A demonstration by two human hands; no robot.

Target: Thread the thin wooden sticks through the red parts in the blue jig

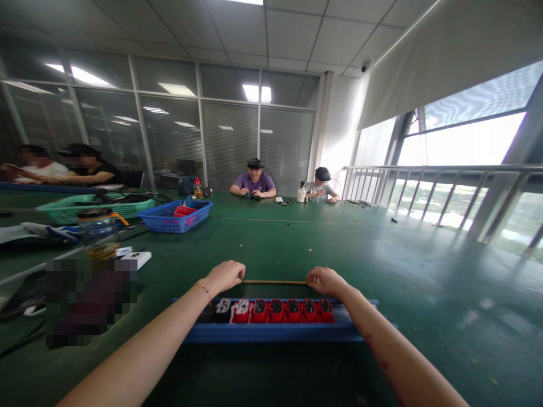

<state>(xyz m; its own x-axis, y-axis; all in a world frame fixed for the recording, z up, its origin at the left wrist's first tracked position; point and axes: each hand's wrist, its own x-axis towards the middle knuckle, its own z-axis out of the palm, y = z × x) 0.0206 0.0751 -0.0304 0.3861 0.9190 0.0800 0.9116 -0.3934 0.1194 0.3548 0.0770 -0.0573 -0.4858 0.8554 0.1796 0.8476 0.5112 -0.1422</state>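
A thin, straight yellow strip [275, 281] runs from side to side between my two hands. My left hand [228, 276] has its fingers closed around the strip's left end. At the right end, the closed fingers of my right hand [326, 280] grip it. Nearer to me lies a long blue tray [275, 333], below the strip in view. Several red connector-like pieces with dark tops [276, 312] stand in a row in it. Toward the left of that row sit a red piece with a pale top [241, 310] and a black one [223, 308].
On the green table [271, 243] at left are a blue basket [176, 217] holding a red item, a green basket [63, 210] with dark cables, a glass jar [99, 232] and a white device [139, 259]. Several people sit at the table's far side.
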